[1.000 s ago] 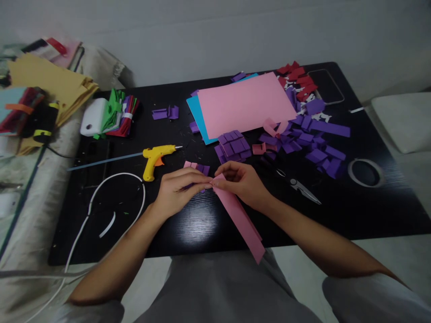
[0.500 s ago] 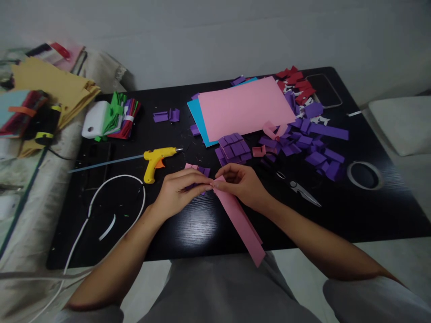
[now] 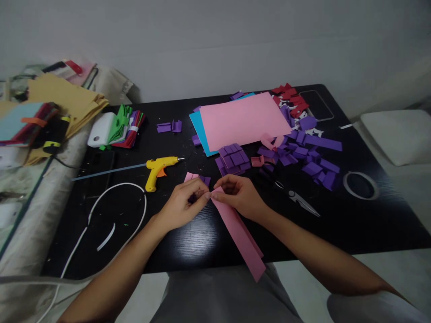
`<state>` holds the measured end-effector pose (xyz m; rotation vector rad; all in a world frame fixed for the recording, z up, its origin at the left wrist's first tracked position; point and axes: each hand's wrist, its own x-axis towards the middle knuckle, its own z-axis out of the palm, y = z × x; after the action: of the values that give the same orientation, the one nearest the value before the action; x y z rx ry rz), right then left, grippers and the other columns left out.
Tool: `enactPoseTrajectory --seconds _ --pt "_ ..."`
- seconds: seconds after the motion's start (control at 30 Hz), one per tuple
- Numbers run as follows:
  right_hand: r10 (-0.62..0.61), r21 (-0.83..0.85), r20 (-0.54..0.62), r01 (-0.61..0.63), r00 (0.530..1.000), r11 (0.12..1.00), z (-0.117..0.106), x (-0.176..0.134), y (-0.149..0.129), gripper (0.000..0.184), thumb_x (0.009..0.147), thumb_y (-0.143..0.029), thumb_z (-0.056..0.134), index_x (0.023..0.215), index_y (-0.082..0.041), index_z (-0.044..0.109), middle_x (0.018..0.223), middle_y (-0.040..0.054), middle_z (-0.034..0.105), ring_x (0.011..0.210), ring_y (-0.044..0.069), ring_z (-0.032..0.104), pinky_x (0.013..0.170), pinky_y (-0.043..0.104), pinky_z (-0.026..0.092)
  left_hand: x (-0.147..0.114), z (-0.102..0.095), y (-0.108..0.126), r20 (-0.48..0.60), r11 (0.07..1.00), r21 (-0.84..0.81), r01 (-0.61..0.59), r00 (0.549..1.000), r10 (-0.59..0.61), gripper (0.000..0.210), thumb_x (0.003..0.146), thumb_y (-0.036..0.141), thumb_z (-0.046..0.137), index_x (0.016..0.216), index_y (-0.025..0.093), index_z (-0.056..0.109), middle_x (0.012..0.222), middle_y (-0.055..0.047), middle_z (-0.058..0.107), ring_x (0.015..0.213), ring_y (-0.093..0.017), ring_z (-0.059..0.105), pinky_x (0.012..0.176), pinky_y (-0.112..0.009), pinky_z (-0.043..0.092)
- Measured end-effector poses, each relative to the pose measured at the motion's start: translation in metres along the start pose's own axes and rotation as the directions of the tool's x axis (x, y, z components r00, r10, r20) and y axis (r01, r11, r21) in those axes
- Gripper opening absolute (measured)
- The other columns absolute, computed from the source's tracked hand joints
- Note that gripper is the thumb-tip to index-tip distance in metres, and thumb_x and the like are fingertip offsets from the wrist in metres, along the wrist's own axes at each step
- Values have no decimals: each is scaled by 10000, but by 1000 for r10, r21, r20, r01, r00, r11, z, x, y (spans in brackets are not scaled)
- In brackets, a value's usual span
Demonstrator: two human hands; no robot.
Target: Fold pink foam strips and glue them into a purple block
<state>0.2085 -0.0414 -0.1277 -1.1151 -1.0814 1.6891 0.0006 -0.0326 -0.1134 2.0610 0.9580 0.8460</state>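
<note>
A long pink paper strip (image 3: 240, 235), folded lengthwise or doubled, slants from my fingers down past the table's front edge. My right hand (image 3: 237, 195) is closed on its upper end, thumb on top. My left hand (image 3: 186, 202) pinches at the same tip, its fingertips meeting the right thumb. Just behind the left hand lie small pink folded paper (image 3: 191, 176) and purple folded paper (image 3: 204, 180), partly hidden by the fingers. Beyond the right hand sits a block of purple folded pieces (image 3: 233, 158).
A yellow glue gun (image 3: 158, 172) lies left, near a looped white cable (image 3: 145, 202). Pink sheets (image 3: 244, 119) over a blue sheet (image 3: 199, 128) are at the back. Scissors (image 3: 301, 202), purple pieces (image 3: 313, 168), red scraps (image 3: 292, 98) and a tape roll (image 3: 361, 185) lie right.
The camera view has tilted up slightly, so everything sits lower in the picture. My left fingers have curled in more; both hands stay at the strip's upper end.
</note>
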Motion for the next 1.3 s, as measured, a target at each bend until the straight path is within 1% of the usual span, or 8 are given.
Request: enactPoseTrajectory --seconds 0.2,0.37,0.47,0.6,0.87,1.07,1.2,1.3 --pt "65 12 37 -66 997 998 -2 0 -4 349 737 -448 905 957 -204 788 853 3 775 785 149 697 770 289 536 -2 0 -4 -25 999 -42 -5 1000 4 173 1021 219 600 851 187 608 741 24 570 662 -107 518 623 -226 424" --pt "90 -62 67 -86 994 994 -4 0 -9 391 770 -567 858 814 -181 808 773 5 761 702 134 628 698 281 490 -2 -1 -7 -44 997 -76 3 999 -7 196 1020 245 598 832 190 609 727 20 575 659 -115 512 621 -243 416" --pt "77 -94 27 -74 997 993 -4 1 -8 394 744 -564 866 785 -176 808 734 8 749 668 135 607 656 280 467 -2 -1 -8 -49 995 -94 24 998 -28 215 1021 285 598 828 190 615 734 11 587 672 -126 521 648 -262 430" --pt "33 -121 -12 -34 999 992 -2 0 -9 366 739 -545 866 782 -185 813 761 18 764 709 150 629 691 291 487 -2 -1 -7 -57 994 -109 28 998 -35 230 1020 300 598 818 191 613 726 17 579 677 -128 520 688 -271 439" --pt "-33 -121 -20 30 999 992 2 0 -16 434 742 -598 857 787 -171 790 745 -4 721 693 130 574 679 272 454 -1 -3 5 -64 996 -85 -29 998 23 202 1008 253 591 816 190 596 738 19 575 675 -122 518 657 -253 421" --pt "16 -104 19 -13 1000 994 4 -14 -18 515 864 -673 729 786 -167 777 706 -4 686 652 130 555 607 262 416 -7 -6 19 -99 998 -19 -61 993 59 187 1014 223 576 832 191 598 753 11 583 683 -125 526 653 -252 430" --pt "0 -168 72 12 997 986 2 -26 -22 427 807 -600 817 848 -175 802 824 23 770 750 163 645 720 289 483 -22 -3 30 -172 997 25 -68 983 72 179 1014 198 569 835 197 582 756 10 582 688 -128 538 646 -251 436" --pt "-17 -242 81 36 997 970 4 -33 -25 364 799 -543 833 856 -184 810 844 38 795 787 192 689 772 324 523 -36 -3 36 -201 1000 19 -21 979 25 191 1015 209 576 825 197 578 745 13 573 678 -127 535 639 -250 431"
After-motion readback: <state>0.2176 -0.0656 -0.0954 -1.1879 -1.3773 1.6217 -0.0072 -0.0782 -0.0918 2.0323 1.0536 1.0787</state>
